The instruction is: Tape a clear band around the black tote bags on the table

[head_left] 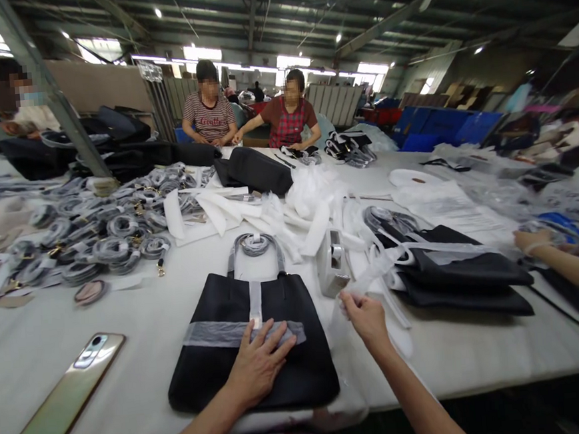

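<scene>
A black handbag [306,369] lies flat on the table in front of me, a translucent wrapping strip [213,332] across its front. Its wrapped handles [275,245] point away from me, and a coiled wrapped strap [254,244] lies between them. My left hand [261,363] rests on the bag with its fingers spread, over the strip. To the right of the bag, my right hand [362,311] pinches a piece of thin translucent plastic film [374,274]. Just beyond that hand stands a grey tape dispenser [333,264].
Wrapped coiled straps [121,237] are heaped at the left, behind a phone [70,391]. White foam pieces [219,209] lie beyond the bag. Black bags [465,280] are stacked at the right, beside another person's hands [532,241]. Two people work across the table.
</scene>
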`<state>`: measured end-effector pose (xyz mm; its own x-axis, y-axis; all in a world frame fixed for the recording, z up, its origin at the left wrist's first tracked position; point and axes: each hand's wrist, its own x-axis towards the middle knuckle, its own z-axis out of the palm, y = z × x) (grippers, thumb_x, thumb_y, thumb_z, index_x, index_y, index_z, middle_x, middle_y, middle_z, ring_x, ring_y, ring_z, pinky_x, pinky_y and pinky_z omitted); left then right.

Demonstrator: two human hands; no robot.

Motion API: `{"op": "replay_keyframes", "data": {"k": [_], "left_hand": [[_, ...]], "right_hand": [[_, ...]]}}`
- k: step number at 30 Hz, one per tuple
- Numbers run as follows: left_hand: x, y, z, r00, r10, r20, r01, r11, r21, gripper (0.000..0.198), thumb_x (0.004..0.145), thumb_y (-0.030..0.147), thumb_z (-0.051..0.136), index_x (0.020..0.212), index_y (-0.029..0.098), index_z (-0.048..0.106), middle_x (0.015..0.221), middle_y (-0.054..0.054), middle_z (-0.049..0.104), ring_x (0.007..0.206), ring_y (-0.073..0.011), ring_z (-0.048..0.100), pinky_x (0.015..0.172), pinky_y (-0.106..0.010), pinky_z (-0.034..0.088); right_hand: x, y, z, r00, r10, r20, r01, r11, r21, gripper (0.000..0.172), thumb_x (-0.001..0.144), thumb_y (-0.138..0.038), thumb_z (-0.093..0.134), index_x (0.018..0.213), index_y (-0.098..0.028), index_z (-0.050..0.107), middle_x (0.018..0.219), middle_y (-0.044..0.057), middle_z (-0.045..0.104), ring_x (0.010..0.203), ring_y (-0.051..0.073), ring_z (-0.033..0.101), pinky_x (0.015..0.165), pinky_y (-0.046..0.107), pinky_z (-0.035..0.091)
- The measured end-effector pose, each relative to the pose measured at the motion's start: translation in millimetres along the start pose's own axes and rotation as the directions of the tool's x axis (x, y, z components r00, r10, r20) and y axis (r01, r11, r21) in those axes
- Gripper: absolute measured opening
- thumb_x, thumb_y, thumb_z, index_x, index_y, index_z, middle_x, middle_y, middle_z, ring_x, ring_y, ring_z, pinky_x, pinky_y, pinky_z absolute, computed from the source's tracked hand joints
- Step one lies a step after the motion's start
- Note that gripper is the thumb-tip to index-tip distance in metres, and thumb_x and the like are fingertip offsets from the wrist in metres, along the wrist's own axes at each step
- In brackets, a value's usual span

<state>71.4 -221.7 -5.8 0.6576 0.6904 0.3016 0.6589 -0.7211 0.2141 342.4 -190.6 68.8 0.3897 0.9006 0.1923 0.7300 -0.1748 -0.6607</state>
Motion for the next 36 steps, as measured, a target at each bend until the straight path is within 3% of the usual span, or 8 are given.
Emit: {"op": "replay_keyframes", "data": {"k": [3,5,9,13,17,23,29,36], "left_hand": [[0,-1,0.1,1.000,0.015,0.019,-0.015,1.000,-0.015,0.059,0.091,0.021,0.046,0.142,0.042,0.028,0.148,0.003,0.039,0.135,-0.0250,0.035,0.115,-0.054,0.004],[0,-2,-0.5,0.999,0.020,0.034,-0.019,1.000,-0.022,0.059,0.092,0.021,0.044,0.143,0.042,0.027,0.149,0.003,0.038,0.136,-0.0251,0.033,0.115,-0.054,0.002],[-1,-2,-1.7,0.999,0.031,0.016,-0.031,0.999,-0.021,0.056,0.092,0.022,0.044,0.143,0.041,0.027,0.148,0.004,0.039,0.136,-0.0248,0.033,0.115,-0.053,0.001],[-1,-3,-0.3,0.999,0.046,-0.028,-0.045,0.998,0.036,0.053,0.093,0.026,0.044,0.142,0.041,0.030,0.146,0.003,0.042,0.134,-0.0233,0.036,0.115,-0.053,0.004],[-2,-6,2.0,0.997,0.067,-0.022,-0.065,0.993,0.096,0.050,0.096,0.030,0.039,0.143,0.040,0.028,0.148,0.004,0.039,0.134,-0.0234,0.034,0.115,-0.055,0.004],[-3,-7,3.2,0.998,0.067,-0.004,-0.066,0.995,0.081,0.050,0.096,0.027,0.037,0.143,0.040,0.028,0.149,0.004,0.038,0.134,-0.0241,0.032,0.115,-0.055,0.001],[1,-5,-1.5,0.999,0.026,0.046,-0.026,0.999,0.020,0.050,0.094,0.027,0.040,0.142,0.040,0.031,0.144,0.002,0.044,0.132,-0.0252,0.034,0.113,-0.055,0.010],[9,1,-6.4,0.991,0.066,0.112,-0.056,0.994,-0.089,0.052,0.093,0.030,0.040,0.144,0.031,0.029,0.141,-0.003,0.047,0.131,-0.0283,0.034,0.110,-0.056,0.014]], "right_hand": [[-3,-5,-18,0.999,-0.035,-0.001,0.035,0.999,-0.017,0.058,0.086,-0.059,0.039,0.056,-0.016,0.063,0.052,0.007,0.063,0.050,0.017,0.058,0.051,0.026,0.038],[-5,-15,-25,0.987,-0.161,0.006,0.160,0.975,-0.154,0.057,0.089,-0.056,0.039,0.054,-0.017,0.061,0.053,0.008,0.063,0.052,0.017,0.059,0.054,0.026,0.037],[-1,-52,-33,0.905,-0.397,0.151,0.414,0.745,-0.524,0.056,0.095,-0.045,0.036,0.056,-0.015,0.062,0.053,0.011,0.063,0.051,0.018,0.059,0.052,0.026,0.032],[6,-98,-35,0.831,-0.415,0.370,0.555,0.595,-0.581,0.051,0.097,-0.035,0.031,0.067,-0.014,0.067,0.061,0.011,0.067,0.060,0.019,0.064,0.055,0.026,0.033],[6,-130,-29,0.770,-0.337,0.541,0.629,0.540,-0.560,0.045,0.096,-0.027,0.032,0.078,-0.016,0.071,0.074,0.013,0.071,0.070,0.023,0.068,0.061,0.029,0.040],[-2,-154,-4,0.694,-0.266,0.669,0.673,0.570,-0.471,0.047,0.096,-0.031,0.030,0.087,-0.012,0.072,0.083,0.019,0.071,0.082,0.027,0.068,0.072,0.033,0.046],[-5,-167,28,0.596,-0.271,0.756,0.699,0.637,-0.324,0.039,0.092,-0.030,0.038,0.082,-0.012,0.071,0.086,0.020,0.071,0.084,0.029,0.067,0.074,0.035,0.046],[-2,-145,61,0.625,-0.258,0.737,0.488,0.866,-0.111,0.047,0.092,-0.039,0.040,0.062,-0.014,0.066,0.060,0.014,0.066,0.061,0.021,0.063,0.057,0.027,0.040]]}}
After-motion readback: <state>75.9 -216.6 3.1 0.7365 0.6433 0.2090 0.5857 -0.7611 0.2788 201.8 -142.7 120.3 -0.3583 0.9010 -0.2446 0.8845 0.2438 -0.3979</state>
